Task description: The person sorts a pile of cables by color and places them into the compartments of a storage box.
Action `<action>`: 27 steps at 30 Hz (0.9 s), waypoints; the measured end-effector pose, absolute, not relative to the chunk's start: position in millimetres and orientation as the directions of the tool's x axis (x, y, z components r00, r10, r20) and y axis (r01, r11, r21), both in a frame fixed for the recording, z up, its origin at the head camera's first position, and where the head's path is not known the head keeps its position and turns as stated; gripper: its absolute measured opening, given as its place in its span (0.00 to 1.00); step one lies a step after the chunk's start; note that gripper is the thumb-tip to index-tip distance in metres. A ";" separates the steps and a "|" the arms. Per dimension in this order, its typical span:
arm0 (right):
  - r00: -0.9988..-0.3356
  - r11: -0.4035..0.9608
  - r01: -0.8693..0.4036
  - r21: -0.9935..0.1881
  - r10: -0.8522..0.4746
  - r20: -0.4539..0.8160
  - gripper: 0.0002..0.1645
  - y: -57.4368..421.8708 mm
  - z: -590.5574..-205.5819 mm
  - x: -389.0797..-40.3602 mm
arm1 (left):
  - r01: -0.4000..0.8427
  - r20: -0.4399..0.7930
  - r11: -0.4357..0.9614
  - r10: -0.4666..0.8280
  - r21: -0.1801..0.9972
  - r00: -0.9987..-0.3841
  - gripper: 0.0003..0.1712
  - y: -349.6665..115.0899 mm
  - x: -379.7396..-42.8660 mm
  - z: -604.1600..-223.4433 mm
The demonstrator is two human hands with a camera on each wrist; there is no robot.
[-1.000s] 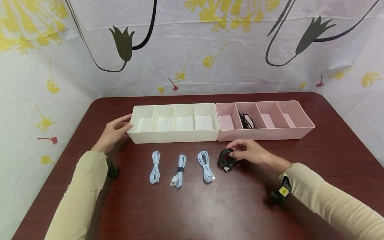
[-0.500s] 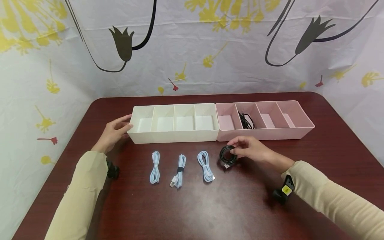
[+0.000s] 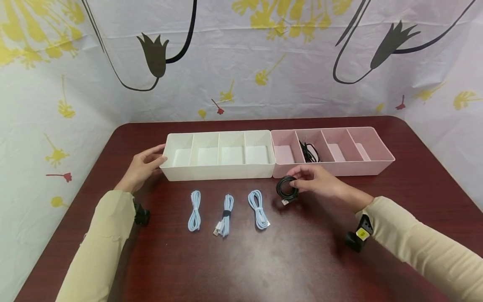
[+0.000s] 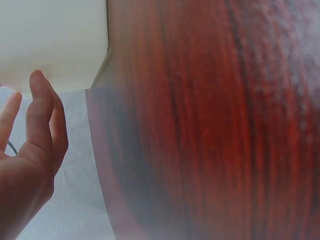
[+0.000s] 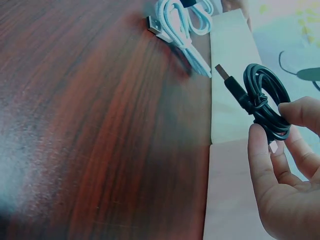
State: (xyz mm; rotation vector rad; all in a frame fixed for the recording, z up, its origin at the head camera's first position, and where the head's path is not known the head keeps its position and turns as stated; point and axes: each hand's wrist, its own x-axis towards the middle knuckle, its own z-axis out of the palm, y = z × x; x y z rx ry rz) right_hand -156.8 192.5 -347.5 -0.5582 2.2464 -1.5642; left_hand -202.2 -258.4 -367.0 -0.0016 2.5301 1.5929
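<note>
My right hand (image 3: 318, 181) pinches a coiled black USB cable (image 3: 286, 188) between thumb and fingers, just in front of the pink divided box (image 3: 332, 170). In the right wrist view the coil (image 5: 267, 97) shows a tie round it and a USB plug (image 5: 234, 87) sticking out. My left hand (image 3: 141, 166) touches the left end of the white divided box (image 3: 219, 173). Its fingers (image 4: 40, 115) lie fairly straight against that end wall in the left wrist view. Inside the pink box's second compartment from the left lies another black cable (image 3: 310, 152).
Three light blue cable bundles lie in a row before the white box: a left one (image 3: 194, 211), a middle one with a black strap (image 3: 225, 216) and a right one (image 3: 259, 209). The boxes stand end to end on the dark red table (image 3: 226, 268). A patterned cloth (image 3: 241, 63) hangs behind.
My right hand has lifted the black cable and carried it slightly away from me, toward the pink box. The left hand has stayed at the white box's end.
</note>
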 end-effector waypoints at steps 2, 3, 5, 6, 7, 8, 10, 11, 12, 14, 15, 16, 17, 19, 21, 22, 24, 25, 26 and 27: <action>-0.864 0.320 -0.118 -0.940 -0.500 -0.061 0.14 191.4 -346.2 -158.4 | -0.083 -0.130 0.436 0.079 0.896 -0.988 0.34 -258.7 -202.1 -366.9; -0.864 0.324 -0.117 -0.939 -0.499 -0.064 0.14 191.2 -345.6 -159.2 | -0.084 -0.131 0.437 0.079 0.896 -0.988 0.34 -258.9 -202.2 -366.9; -0.866 0.331 -0.114 -0.937 -0.495 -0.070 0.15 190.7 -343.6 -160.7 | -0.085 -0.132 0.441 0.078 0.893 -0.988 0.34 -259.2 -202.4 -367.0; -0.866 0.330 -0.113 -0.937 -0.496 -0.070 0.15 190.5 -342.5 -161.4 | -0.085 -0.133 0.441 0.079 0.894 -0.988 0.34 -259.2 -202.5 -367.0; -0.866 0.333 -0.110 -0.936 -0.494 -0.074 0.15 190.3 -341.3 -162.2 | -0.086 -0.134 0.442 0.080 0.893 -0.988 0.34 -259.2 -202.6 -367.0; -0.867 0.333 -0.112 -0.936 -0.493 -0.072 0.15 190.2 -340.0 -163.0 | -0.087 -0.136 0.443 0.080 0.893 -0.988 0.35 -259.3 -202.7 -367.1; -0.869 0.336 -0.113 -0.935 -0.489 -0.070 0.15 190.0 -337.4 -164.4 | -0.089 -0.138 0.444 0.080 0.892 -0.987 0.34 -259.3 -202.8 -367.2; -0.870 0.335 -0.115 -0.935 -0.489 -0.069 0.15 190.0 -336.3 -165.0 | -0.089 -0.138 0.444 0.080 0.892 -0.987 0.34 -259.2 -202.9 -367.2; -0.870 0.337 -0.114 -0.935 -0.488 -0.070 0.15 189.9 -335.2 -165.5 | -0.089 -0.138 0.441 0.081 0.893 -0.987 0.34 -259.2 -202.9 -367.2; -0.871 0.339 -0.110 -0.934 -0.486 -0.074 0.15 189.6 -333.7 -166.6 | -0.089 -0.138 0.438 0.081 0.895 -0.987 0.34 -259.0 -202.9 -366.9; -0.870 0.341 -0.108 -0.934 -0.487 -0.077 0.15 189.4 -333.1 -167.1 | -0.089 -0.138 0.437 0.081 0.895 -0.987 0.34 -258.9 -202.8 -366.7; -0.870 0.340 -0.104 -0.935 -0.487 -0.081 0.15 189.2 -332.6 -167.5 | -0.090 -0.139 0.435 0.081 0.896 -0.987 0.34 -258.8 -202.8 -366.5; -0.869 0.340 -0.101 -0.935 -0.487 -0.083 0.15 188.9 -332.1 -168.0 | -0.090 -0.139 0.434 0.081 0.896 -0.987 0.34 -258.7 -202.8 -366.3; -0.873 0.345 -0.094 -0.934 -0.480 -0.090 0.15 188.3 -330.8 -168.8 | -0.092 -0.141 0.434 0.081 0.896 -0.987 0.35 -258.6 -202.6 -366.1; -0.875 0.353 -0.098 -0.931 -0.477 -0.088 0.15 187.6 -328.6 -170.0 | -0.094 -0.143 0.437 0.080 0.895 -0.987 0.35 -258.6 -202.7 -366.1; -0.877 0.357 -0.099 -0.929 -0.472 -0.088 0.15 187.2 -327.3 -170.5 | -0.095 -0.143 0.437 0.080 0.894 -0.986 0.35 -258.6 -202.7 -366.2; -0.884 0.370 -0.103 -0.923 -0.460 -0.086 0.15 186.4 -324.4 -171.0 | -0.095 -0.144 0.439 0.078 0.893 -0.987 0.35 -258.6 -202.8 -366.2; -0.885 0.375 -0.104 -0.921 -0.457 -0.086 0.15 186.0 -323.1 -171.3 | -0.094 -0.143 0.440 0.079 0.893 -0.987 0.35 -258.6 -202.8 -366.3; -0.886 0.378 -0.104 -0.920 -0.455 -0.087 0.15 185.6 -321.9 -171.5 | -0.094 -0.143 0.442 0.077 0.892 -0.987 0.35 -258.5 -202.9 -366.3; -0.888 0.383 -0.101 -0.918 -0.451 -0.090 0.15 185.2 -321.0 -171.4 | -0.095 -0.143 0.442 0.077 0.892 -0.987 0.35 -258.4 -202.8 -366.2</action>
